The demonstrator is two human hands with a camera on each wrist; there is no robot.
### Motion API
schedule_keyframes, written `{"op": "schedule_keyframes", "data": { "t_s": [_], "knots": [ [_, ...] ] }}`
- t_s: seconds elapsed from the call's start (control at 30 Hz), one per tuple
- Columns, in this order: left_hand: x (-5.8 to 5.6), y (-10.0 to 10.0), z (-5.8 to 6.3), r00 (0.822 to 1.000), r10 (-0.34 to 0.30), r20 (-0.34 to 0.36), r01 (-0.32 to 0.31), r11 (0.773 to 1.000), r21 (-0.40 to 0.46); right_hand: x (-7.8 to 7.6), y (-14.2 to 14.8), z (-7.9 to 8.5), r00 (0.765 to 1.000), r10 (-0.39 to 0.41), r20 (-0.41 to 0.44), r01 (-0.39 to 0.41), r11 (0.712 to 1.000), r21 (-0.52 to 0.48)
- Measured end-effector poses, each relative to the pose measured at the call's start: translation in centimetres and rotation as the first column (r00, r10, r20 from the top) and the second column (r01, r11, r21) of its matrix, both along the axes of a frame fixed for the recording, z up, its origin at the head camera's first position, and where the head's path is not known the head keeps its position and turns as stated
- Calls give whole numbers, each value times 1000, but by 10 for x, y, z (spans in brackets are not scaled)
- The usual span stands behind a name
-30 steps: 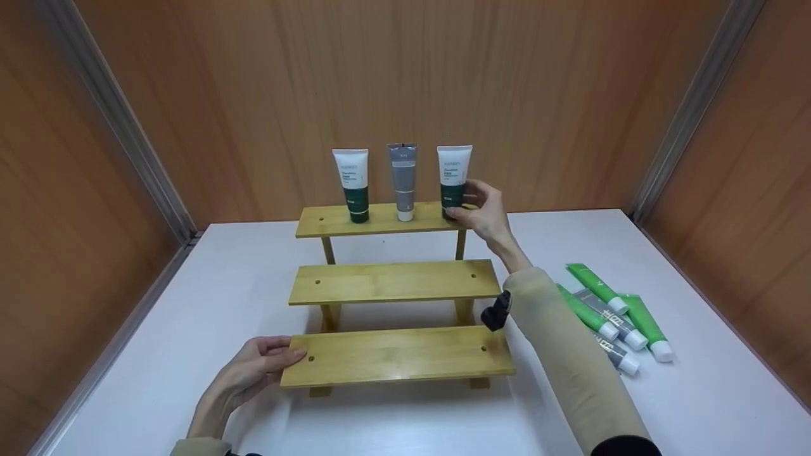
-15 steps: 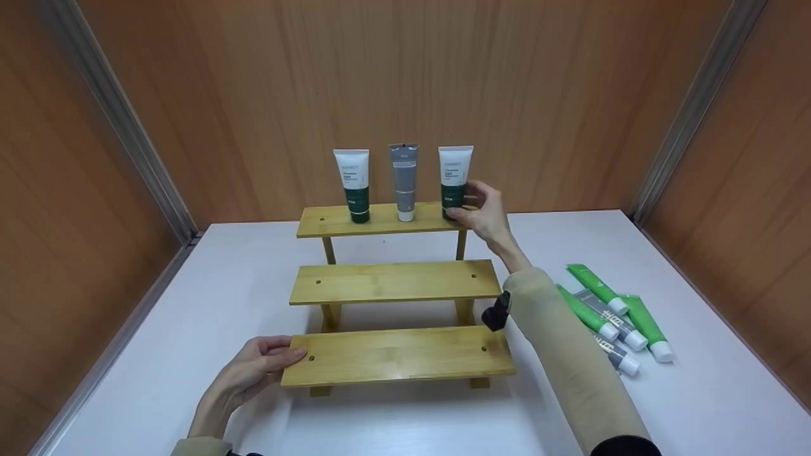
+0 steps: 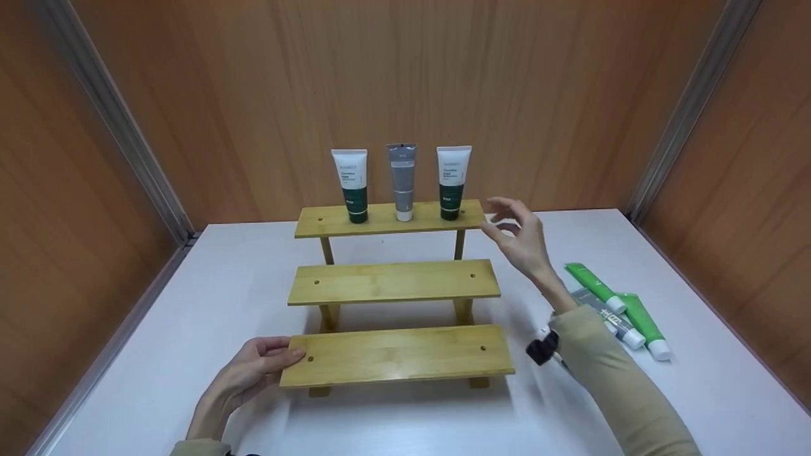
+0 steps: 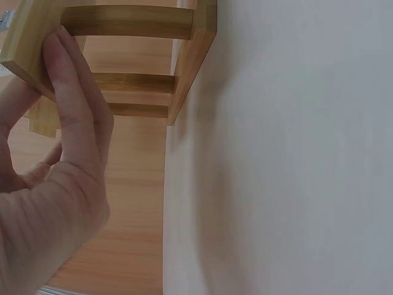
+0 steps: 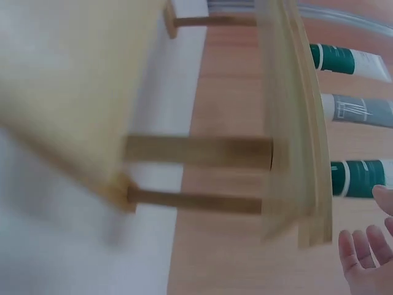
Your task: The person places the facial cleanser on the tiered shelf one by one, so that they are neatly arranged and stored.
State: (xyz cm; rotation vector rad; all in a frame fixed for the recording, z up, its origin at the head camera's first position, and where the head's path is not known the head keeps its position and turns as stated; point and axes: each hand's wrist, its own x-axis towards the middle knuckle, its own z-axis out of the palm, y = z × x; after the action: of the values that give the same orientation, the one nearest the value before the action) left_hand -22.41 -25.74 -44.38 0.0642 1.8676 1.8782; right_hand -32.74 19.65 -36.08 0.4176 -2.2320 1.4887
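A three-step wooden shelf point(image 3: 394, 280) stands on a white table. On its top step are three upright tubes: a white-and-green tube point(image 3: 353, 185) at left, a grey tube point(image 3: 403, 180) in the middle, another white-and-green tube point(image 3: 452, 183) at right. My left hand point(image 3: 253, 367) pinches the left end of the bottom step, thumb on top; in the left wrist view its fingers point(image 4: 73, 98) lie under the board. My right hand point(image 3: 521, 239) is just right of the top step, apart from the right tube, fingers loosely bent with nothing between them.
On the table point(image 3: 152, 342) at right lie several loose tubes, among them a green tube point(image 3: 643, 323) and a grey tube point(image 3: 613, 320); the right sleeve point(image 3: 618, 373) partly covers the pile. A wooden back panel point(image 3: 405, 76) and side panels enclose the table.
My right hand has let go of the right white-and-green tube and moved right and slightly down. The tube stays upright on the top step. My left hand has not moved.
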Motion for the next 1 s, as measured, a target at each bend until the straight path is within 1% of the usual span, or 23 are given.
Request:
{"op": "schedule_keyframes", "data": {
  "t_s": [0.07, 0.1, 0.17, 0.23, 0.37, 0.5, 0.6, 0.7, 0.83, 0.93, 1.0],
  "knots": [
    [0, 0, 1, 1000, 0, 1, 0, 1000, -1, 16, 21, -8, 1000, 26, 15, -27, 994, 101],
    [0, -1, 2, 1000, 0, 1, 0, 1000, -3, 24, 33, -12, 999, 38, 34, -42, 987, 157],
    [0, -1, 2, 1000, -3, 0, 3, 1000, -9, 41, 55, -22, 994, 62, 88, -83, 963, 258],
    [-1, -2, 2, 1000, -4, 0, 4, 1000, -15, 58, 77, -32, 987, 71, 144, -116, 935, 336],
    [-1, -2, 2, 1000, 1, 14, -1, 1000, -7, 88, 115, -50, 968, 59, 246, -163, 889, 428],
    [-1, -2, 2, 1000, 10, 16, -10, 1000, -14, 108, 141, -65, 937, 79, 339, -241, 850, 469],
    [-1, -1, 3, 1000, 14, 10, -14, 1000, -25, 118, 152, -75, 913, 101, 395, -297, 829, 474],
    [-2, 0, 2, 1000, 16, 9, -15, 1000, -25, 123, 159, -83, 898, 105, 427, -325, 812, 484],
    [-2, 1, 1, 1000, 16, 17, -15, 1000, -27, 125, 163, -91, 886, 100, 453, -337, 810, 480],
    [-1, 1, 0, 1000, 19, 22, -19, 999, -30, 126, 164, -91, 875, 93, 476, -342, 815, 469],
    [-1, 1, 0, 1000, 19, 22, -18, 1000, -23, 126, 165, -90, 866, 88, 492, -348, 813, 467]
  ]
}}
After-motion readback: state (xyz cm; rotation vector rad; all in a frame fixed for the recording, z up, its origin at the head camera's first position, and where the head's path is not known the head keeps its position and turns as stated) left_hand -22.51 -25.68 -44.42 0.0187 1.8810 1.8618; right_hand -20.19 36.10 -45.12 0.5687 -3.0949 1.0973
